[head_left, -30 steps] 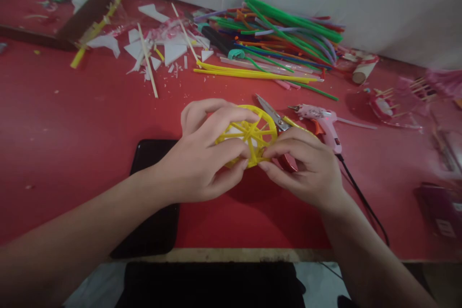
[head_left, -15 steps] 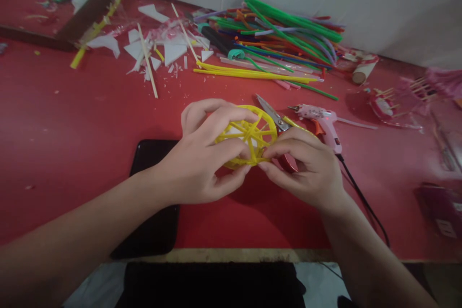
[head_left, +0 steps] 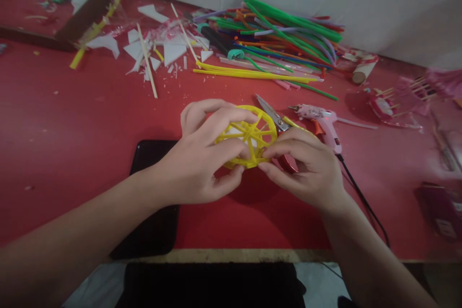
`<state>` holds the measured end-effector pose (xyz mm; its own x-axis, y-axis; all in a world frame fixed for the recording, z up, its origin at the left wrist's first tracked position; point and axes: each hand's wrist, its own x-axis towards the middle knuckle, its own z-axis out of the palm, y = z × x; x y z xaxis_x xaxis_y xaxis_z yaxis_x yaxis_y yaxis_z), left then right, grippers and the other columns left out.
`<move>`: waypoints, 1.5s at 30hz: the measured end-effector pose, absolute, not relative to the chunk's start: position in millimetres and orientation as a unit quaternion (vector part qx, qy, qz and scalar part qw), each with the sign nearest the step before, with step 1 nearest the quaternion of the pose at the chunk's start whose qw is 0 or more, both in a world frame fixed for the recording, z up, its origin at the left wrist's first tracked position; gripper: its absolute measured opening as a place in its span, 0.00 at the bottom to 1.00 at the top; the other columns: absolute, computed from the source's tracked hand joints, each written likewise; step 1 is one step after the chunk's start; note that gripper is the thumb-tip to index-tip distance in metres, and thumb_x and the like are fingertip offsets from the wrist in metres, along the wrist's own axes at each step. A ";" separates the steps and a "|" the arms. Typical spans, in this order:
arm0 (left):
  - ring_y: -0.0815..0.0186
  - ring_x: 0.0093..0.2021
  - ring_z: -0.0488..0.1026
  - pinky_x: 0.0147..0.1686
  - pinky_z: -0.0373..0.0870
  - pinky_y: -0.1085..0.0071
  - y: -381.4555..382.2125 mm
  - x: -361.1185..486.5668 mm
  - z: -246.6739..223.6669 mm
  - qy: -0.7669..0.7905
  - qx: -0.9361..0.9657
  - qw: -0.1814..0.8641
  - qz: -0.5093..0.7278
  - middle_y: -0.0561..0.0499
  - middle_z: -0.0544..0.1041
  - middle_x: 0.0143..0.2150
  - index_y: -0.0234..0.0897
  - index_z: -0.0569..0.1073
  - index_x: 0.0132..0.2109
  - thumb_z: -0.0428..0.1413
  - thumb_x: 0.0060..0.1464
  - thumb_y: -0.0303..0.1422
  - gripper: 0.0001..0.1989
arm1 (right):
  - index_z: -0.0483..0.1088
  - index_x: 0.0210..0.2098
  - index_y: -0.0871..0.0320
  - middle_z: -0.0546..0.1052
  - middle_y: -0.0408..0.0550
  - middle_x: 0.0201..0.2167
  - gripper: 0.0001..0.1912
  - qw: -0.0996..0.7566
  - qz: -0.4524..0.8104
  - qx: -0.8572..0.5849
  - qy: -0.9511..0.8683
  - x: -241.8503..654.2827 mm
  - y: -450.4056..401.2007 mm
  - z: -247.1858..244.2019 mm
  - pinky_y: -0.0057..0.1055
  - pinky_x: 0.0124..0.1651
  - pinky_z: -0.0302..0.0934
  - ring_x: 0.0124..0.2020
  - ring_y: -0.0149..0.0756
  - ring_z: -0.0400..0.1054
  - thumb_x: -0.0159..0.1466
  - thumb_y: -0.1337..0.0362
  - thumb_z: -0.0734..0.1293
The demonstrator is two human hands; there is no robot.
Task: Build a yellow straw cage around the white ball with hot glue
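Between my hands is a yellow spoked wheel (head_left: 249, 131), round like a small cage, with something white showing through its spokes. My left hand (head_left: 205, 154) wraps around its left side, fingers over the rim and spokes, thumb at the lower edge. At the lower right rim my right hand (head_left: 306, 166) pinches the wheel between thumb and fingers. A yellow strip (head_left: 298, 125) rises behind the right hand's fingers; I cannot tell whether it joins the wheel. Scissors (head_left: 277, 115) lie just behind the right hand, their red handle partly hidden.
A pink glue gun (head_left: 321, 122) with a black cord lies to the right. Behind are yellow pipe cleaners (head_left: 252, 73), a coloured pile of them (head_left: 288, 29), a cutter (head_left: 218, 41), a wooden stick (head_left: 147, 62) and white scraps. A black phone-like slab (head_left: 155, 231) lies under my left forearm.
My left thumb has shifted slightly left along the wheel's lower rim. The wheel and my right hand stay practically where they were.
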<state>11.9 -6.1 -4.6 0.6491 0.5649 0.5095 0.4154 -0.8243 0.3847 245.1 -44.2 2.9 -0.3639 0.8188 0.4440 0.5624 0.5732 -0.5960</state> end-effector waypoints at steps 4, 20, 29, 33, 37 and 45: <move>0.43 0.62 0.62 0.57 0.60 0.36 -6.7 11.7 -4.2 0.272 0.899 0.123 0.321 0.45 0.71 0.62 0.44 0.73 0.38 0.56 0.58 0.30 0.03 | 0.76 0.35 0.57 0.77 0.44 0.32 0.03 0.367 0.177 -0.426 -0.808 245.4 -44.1 2.4 0.29 0.39 0.69 0.34 0.30 0.72 0.63 0.67 0.74; 0.44 0.62 0.62 0.59 0.61 0.37 -6.8 13.5 -6.5 0.281 0.892 0.126 0.332 0.47 0.71 0.62 0.44 0.74 0.36 0.57 0.60 0.34 0.03 | 0.75 0.35 0.57 0.76 0.44 0.32 0.03 0.362 0.177 -0.435 -0.805 245.7 -44.3 2.4 0.29 0.38 0.68 0.34 0.31 0.71 0.63 0.67 0.74; 0.45 0.62 0.62 0.61 0.62 0.38 -5.9 12.3 -4.4 0.284 0.895 0.123 0.320 0.49 0.70 0.63 0.45 0.74 0.36 0.58 0.60 0.34 0.03 | 0.78 0.43 0.54 0.77 0.44 0.35 0.07 0.368 0.175 -0.420 -0.811 246.3 -44.9 0.1 0.31 0.39 0.71 0.35 0.32 0.72 0.64 0.66 0.74; 0.45 0.62 0.62 0.61 0.61 0.37 -6.1 11.4 -3.8 0.281 0.897 0.119 0.320 0.49 0.70 0.63 0.46 0.75 0.36 0.58 0.60 0.34 0.03 | 0.78 0.44 0.52 0.76 0.44 0.34 0.08 0.378 0.153 -0.404 -0.819 245.6 -44.2 -4.0 0.32 0.37 0.70 0.35 0.32 0.71 0.65 0.67 0.73; 0.45 0.63 0.62 0.61 0.61 0.37 -6.5 11.1 -3.5 0.285 0.896 0.109 0.322 0.50 0.70 0.63 0.46 0.75 0.37 0.58 0.60 0.33 0.02 | 0.78 0.42 0.54 0.75 0.44 0.34 0.07 0.386 0.154 -0.399 -0.818 244.7 -43.6 -6.6 0.31 0.37 0.69 0.35 0.32 0.70 0.65 0.68 0.73; 0.45 0.63 0.62 0.60 0.61 0.38 -6.4 11.0 -3.0 0.280 0.898 0.096 0.326 0.51 0.71 0.63 0.45 0.75 0.36 0.58 0.59 0.32 0.02 | 0.78 0.41 0.52 0.75 0.44 0.34 0.04 0.394 0.126 -0.400 -0.818 243.4 -43.1 -10.5 0.33 0.37 0.69 0.35 0.32 0.71 0.66 0.66 0.72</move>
<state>11.0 -6.4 -3.0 0.6302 0.5659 0.5316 0.4402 -0.8244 0.3558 243.4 -43.1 -10.5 -0.3696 0.7537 0.5434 0.5550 0.6481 -0.5214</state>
